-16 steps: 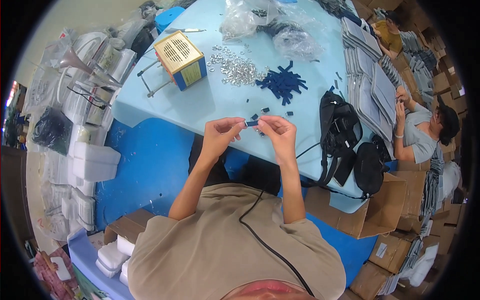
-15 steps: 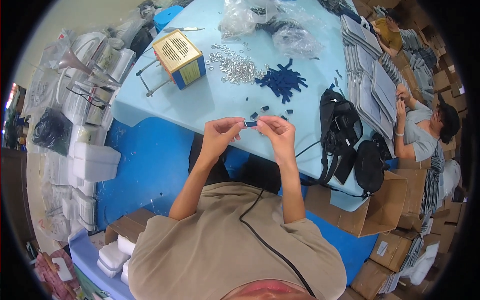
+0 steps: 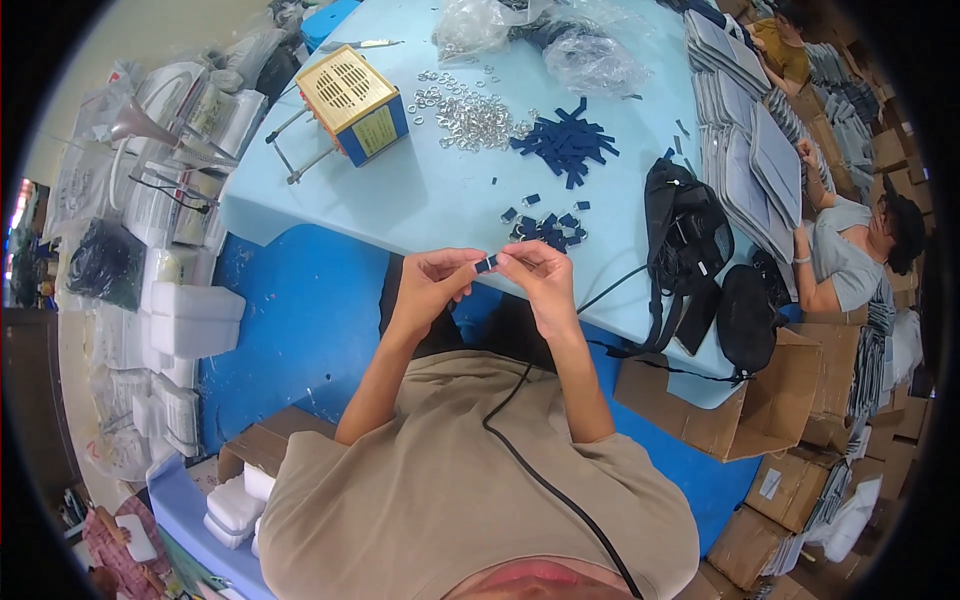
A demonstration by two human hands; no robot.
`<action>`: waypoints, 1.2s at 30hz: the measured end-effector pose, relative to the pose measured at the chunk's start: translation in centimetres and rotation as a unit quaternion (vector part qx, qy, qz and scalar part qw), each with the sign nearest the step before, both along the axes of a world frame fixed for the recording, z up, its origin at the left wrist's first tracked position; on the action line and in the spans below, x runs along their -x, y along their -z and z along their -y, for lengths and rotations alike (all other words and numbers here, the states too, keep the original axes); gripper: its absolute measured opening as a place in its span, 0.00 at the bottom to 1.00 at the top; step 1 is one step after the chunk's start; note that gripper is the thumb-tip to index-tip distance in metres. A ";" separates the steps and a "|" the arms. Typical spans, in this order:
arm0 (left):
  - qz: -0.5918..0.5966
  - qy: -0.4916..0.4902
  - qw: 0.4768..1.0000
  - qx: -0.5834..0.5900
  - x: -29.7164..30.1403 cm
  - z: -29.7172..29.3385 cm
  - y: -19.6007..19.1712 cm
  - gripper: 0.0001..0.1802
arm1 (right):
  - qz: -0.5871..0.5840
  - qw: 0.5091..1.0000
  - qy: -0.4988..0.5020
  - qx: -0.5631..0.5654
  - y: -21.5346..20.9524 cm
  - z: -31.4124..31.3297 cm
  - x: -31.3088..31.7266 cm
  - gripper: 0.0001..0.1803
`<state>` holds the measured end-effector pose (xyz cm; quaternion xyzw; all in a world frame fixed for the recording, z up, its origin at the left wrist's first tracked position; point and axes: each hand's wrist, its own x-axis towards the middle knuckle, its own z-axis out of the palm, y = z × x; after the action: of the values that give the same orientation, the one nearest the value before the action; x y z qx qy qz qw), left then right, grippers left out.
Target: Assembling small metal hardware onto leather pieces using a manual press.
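Between my fingertips, at the table's near edge, is a short dark blue fabric strip (image 3: 486, 264). My left hand (image 3: 437, 284) pinches its left end, and my right hand (image 3: 541, 282) grips the right end. Whether a metal ring sits on the strip is too small to tell. Just beyond my right hand lies a small group of folded blue strip pieces (image 3: 548, 231), some showing silvery metal. Farther off, loose blue strips (image 3: 566, 146) are heaped beside a scattered pile of silvery metal rings (image 3: 470, 122).
A yellow-and-blue box-shaped device (image 3: 355, 105) with metal rods stands at the table's left. Clear plastic bags (image 3: 590, 62) lie at the far side. A black bag (image 3: 683, 235) is on the right, near stacked grey panels (image 3: 745, 150) and a co-worker (image 3: 848, 240). An open carton (image 3: 770, 395) stands below.
The strip, stretched out between my hands before, now looks shorter, as if folded. My hands have come closer together and shifted slightly left, uncovering more of the pieces behind them.
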<state>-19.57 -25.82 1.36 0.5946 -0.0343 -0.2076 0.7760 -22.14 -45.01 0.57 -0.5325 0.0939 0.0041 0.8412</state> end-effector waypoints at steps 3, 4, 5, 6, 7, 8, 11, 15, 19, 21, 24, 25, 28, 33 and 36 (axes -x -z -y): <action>0.001 -0.006 1.000 -0.007 0.4 0.0 -0.2 0.13 | 0.016 1.000 0.011 0.013 -0.3 -0.7 0.5 0.06; -0.008 -0.001 1.000 0.009 0.5 0.1 -0.3 0.13 | 0.037 0.997 0.033 0.060 -0.2 -1.0 0.6 0.05; -0.017 0.004 1.000 0.025 0.6 0.1 -0.4 0.13 | 0.057 0.991 0.054 0.107 -0.3 -1.3 0.8 0.05; -0.018 0.003 1.000 0.025 0.7 0.2 -0.4 0.13 | 0.057 0.991 0.054 0.108 -0.6 -1.7 1.0 0.05; -0.006 -0.003 0.999 0.035 0.9 0.4 -0.3 0.12 | 0.071 0.988 0.067 0.122 -1.1 -2.2 1.3 0.05; 0.006 -0.009 0.999 0.044 1.1 0.5 -0.3 0.12 | 0.085 0.984 0.079 0.136 -1.5 -2.7 1.5 0.05; 0.014 -0.029 0.997 0.064 1.4 0.7 -0.4 0.13 | 0.121 0.978 0.089 0.144 -1.9 -3.8 2.2 0.06; 0.040 -0.074 0.993 0.083 1.8 1.0 -0.6 0.12 | 0.128 0.979 0.086 0.134 -2.1 -4.2 3.1 0.09; 0.066 -0.088 0.992 0.064 2.0 0.4 -0.2 0.10 | 0.129 0.983 0.079 0.100 -2.5 -4.5 3.5 0.09; 0.073 -0.091 0.992 0.053 2.2 0.4 -0.2 0.10 | 0.141 0.981 0.077 0.106 -2.1 -4.4 3.6 0.09; 0.074 -0.092 0.992 0.045 2.7 0.4 -0.6 0.10 | 0.150 0.980 0.072 0.108 -1.7 -4.1 3.5 0.09; 0.084 -0.090 0.992 0.037 2.8 0.4 -0.7 0.09 | 0.146 0.981 0.069 0.103 -1.5 -3.9 3.5 0.09; 0.101 -0.092 0.990 0.027 2.8 0.6 -0.7 0.09 | 0.143 0.979 0.081 0.123 -1.1 -3.8 3.4 0.08; 0.153 -0.111 0.982 0.016 2.7 0.7 -1.0 0.09 | 0.126 0.979 0.122 0.103 -1.2 -4.9 3.0 0.06; 0.151 -0.129 0.980 -0.018 2.7 0.2 -1.1 0.09 | 0.115 0.981 0.124 0.090 -0.7 -5.4 2.7 0.05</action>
<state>-22.24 -26.03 2.50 0.6323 -0.0707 -0.0144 0.7713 -24.79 -39.57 1.26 -0.5869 0.0617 -0.1701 0.7892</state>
